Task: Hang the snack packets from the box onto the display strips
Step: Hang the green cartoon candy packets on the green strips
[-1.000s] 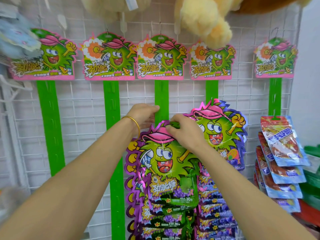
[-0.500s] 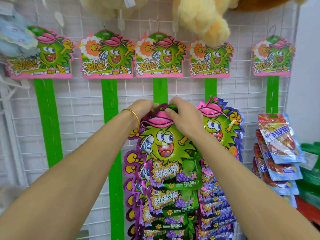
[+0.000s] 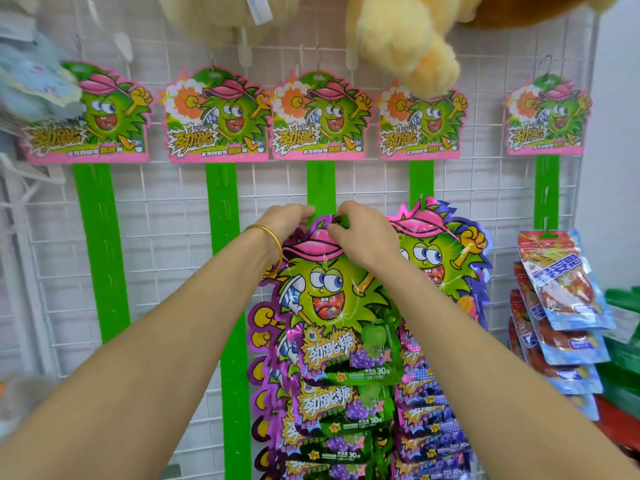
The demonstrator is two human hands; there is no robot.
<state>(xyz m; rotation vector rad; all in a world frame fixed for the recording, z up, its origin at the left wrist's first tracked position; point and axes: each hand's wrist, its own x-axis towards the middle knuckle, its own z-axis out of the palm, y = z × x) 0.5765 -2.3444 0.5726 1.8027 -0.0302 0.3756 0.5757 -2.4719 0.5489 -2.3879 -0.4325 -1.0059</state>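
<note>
Head view, and we're mid-hang: both hands are up at the crown of a green-faced snack packet [image 3: 332, 299], holding its top against the middle display strip [image 3: 320, 181]. The left hand [image 3: 289, 221] curls its fingers round the packet's upper left edge; the right hand [image 3: 363, 237] pinches the very tip. The packet lies over a column of hung packets [image 3: 339, 407] on that strip. This looks like the hooking step, not yet settled. Next comes catching the top on a strip tab, then letting go. Against a second ago, the packet and both hands have climbed the strip, and the left hand has moved from bare strip onto the packet.
</note>
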